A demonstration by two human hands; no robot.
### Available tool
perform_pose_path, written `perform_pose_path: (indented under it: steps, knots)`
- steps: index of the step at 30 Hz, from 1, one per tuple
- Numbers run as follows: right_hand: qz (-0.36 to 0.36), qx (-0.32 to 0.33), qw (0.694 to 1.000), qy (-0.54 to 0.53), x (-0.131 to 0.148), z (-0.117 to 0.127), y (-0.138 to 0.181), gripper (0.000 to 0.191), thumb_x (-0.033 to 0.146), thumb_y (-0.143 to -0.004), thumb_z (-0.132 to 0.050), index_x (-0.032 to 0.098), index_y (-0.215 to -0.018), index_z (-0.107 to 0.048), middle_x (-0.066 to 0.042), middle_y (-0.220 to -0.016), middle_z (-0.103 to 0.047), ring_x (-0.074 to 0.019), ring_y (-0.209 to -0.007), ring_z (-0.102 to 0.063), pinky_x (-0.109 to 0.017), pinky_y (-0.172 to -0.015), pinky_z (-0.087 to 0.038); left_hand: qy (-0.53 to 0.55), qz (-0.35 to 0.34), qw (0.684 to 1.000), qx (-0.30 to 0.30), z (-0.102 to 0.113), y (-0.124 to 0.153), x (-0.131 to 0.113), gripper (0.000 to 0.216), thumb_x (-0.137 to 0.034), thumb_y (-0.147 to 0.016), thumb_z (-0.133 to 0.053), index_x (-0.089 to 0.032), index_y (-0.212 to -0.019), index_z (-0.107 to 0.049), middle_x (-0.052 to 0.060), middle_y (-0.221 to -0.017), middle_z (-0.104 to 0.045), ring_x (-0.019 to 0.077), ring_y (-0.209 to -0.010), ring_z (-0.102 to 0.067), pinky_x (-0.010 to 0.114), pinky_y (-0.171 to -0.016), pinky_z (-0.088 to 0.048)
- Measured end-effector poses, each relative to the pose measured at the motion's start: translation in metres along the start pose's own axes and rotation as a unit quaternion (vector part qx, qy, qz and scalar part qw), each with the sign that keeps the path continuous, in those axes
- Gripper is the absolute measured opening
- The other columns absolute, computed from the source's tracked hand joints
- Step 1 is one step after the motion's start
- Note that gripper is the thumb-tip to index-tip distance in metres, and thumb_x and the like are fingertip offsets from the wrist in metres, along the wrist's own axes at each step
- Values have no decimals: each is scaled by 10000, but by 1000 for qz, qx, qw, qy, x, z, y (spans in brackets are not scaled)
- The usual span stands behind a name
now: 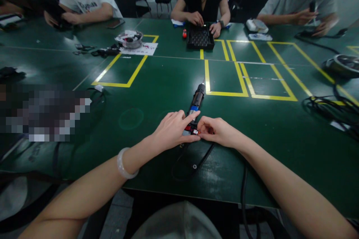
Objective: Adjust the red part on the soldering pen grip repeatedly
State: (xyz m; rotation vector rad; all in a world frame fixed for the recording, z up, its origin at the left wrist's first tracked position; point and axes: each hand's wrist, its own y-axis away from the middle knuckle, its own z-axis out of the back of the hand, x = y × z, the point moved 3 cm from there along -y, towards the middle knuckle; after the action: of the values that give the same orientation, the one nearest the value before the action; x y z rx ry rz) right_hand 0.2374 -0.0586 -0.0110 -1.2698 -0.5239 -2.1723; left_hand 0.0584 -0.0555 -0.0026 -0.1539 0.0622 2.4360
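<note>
An electric screwdriver [197,97] lies on the green table, its thin bit pointing away from me. Its black front and blue band show clearly; its near end looks opened up, with red and white inner parts [193,130] visible. My left hand [176,129] is laid over the left side of that near end, index finger across the body and thumb below, holding it. From the right, my right hand [217,130] pinches close to the inner parts; a speck of orange shows at the fingertips, too small to name. A black cable [206,155] runs below the hands.
Yellow tape outlines [227,93] mark the green table [157,93]. Across from me a person works over a black tray [200,39]; other people sit to either side. A metal bowl [129,40] stands at the back left, coiled black cables [331,108] lie to the right.
</note>
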Motion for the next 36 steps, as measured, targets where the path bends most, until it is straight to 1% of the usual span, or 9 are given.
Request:
perform_pose_path:
  steps: [5, 9, 14, 20, 25, 28, 31, 36]
  knots:
    - [-2, -13, 1000, -8, 0, -3, -2, 105, 188, -840, -625, 192, -847, -521, 28, -699, -594, -112, -613, -563, -223, -567, -425, 0, 3, 1000, -4, -1, 0, 0, 819, -696, -858, -477, -270, -1533, -293, 77, -1001, -525, 231, -920, -547, 347, -847, -411]
    - [-4, -25, 999, -27, -1, -4, -2, 143, 193, -829, -633, 194, -909, -514, 21, -722, -618, -119, -628, -591, -225, -574, -452, -5, 1, 1000, -4, -2, -1, 0, 825, -697, -857, -477, -264, -1534, -291, 76, -991, -524, 232, -911, -548, 344, -842, -410]
    - [3, -16, 998, -52, -4, -3, -1, 213, 107, -811, -571, 198, -993, -508, 10, -770, -648, -123, -659, -613, -222, -581, -462, -7, 2, 1000, -4, -2, -1, -1, 815, -693, -865, -466, -261, -1533, -291, 81, -1004, -528, 232, -915, -548, 342, -839, -407]
    - [22, -18, 999, -33, -5, -1, 0, 270, 22, -765, -498, 193, -974, -519, 7, -790, -673, -122, -694, -633, -223, -624, -465, -9, 23, 999, -20, -2, -1, -6, 770, -693, -878, -433, -273, -1516, -336, 87, -1001, -534, 252, -944, -547, 377, -867, -401]
    - [24, -24, 999, -40, -5, -2, -1, 275, 14, -762, -461, 191, -965, -514, 4, -792, -684, -128, -709, -643, -236, -649, -470, -26, 41, 998, -47, -2, -2, -11, 658, -590, -909, -450, -282, -1487, -390, 85, -976, -542, 255, -931, -548, 393, -883, -399]
    - [27, -34, 998, -48, -5, -2, -1, 260, 27, -786, -456, 193, -982, -502, 9, -762, -665, -126, -681, -623, -251, -662, -476, -39, 38, 997, -54, -2, -2, -12, 642, -535, -895, -482, -275, -1477, -408, 84, -970, -547, 254, -930, -544, 392, -886, -395]
    - [25, -56, 996, -59, -8, 3, -1, 204, 69, -830, -461, 197, -986, -496, 15, -731, -644, -123, -655, -599, -257, -655, -479, -43, 34, 997, -53, -1, -2, -12, 653, -533, -887, -483, -267, -1479, -407, 86, -968, -551, 255, -928, -538, 388, -877, -393]
    - [3, -132, 988, -77, -20, 18, -1, 120, 141, -868, -468, 195, -970, -500, 30, -683, -600, -111, -584, -559, -235, -566, -446, -57, 26, 997, -48, 1, -2, -6, 667, -544, -873, -501, -277, -1478, -406, 82, -950, -551, 253, -915, -529, 382, -864, -382]
